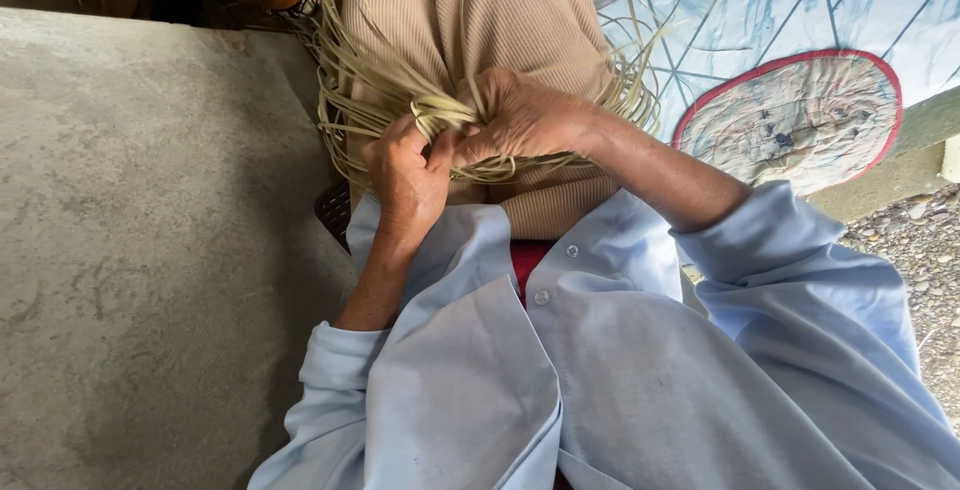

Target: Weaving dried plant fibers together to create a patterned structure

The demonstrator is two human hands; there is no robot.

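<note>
Two surfaces frame the work area: a bare concrete floor [130, 250] on the person's left and a pale blue patterned mat [800, 10] with a red-edged oval panel on the right, ending in gravel [930, 240] at the far right. Between them the person sits in a light blue shirt [600, 370] with the sleeves pushed up, and tan ribbed trousers [500, 20] over a raised knee.

Across that knee lies the bundle of pale straw strips [400, 100], loosely fanned, with long free ends curling off to both sides.

Risk, as a judgement: the strips look thin and springy. A slack pinch at the crossing could let the interlaced section loosen, and a sharp bend could crease or split a strip. Free ends may also tangle with one another.

Position: the worked centre of the bundle sits between the two hands, on the knee. The left hand [405, 175] is closed, thumb and fingers pinching a cluster of strips from below. The right hand [525, 115] is curled over the strips from above, touching the left and pressing them down.
</note>
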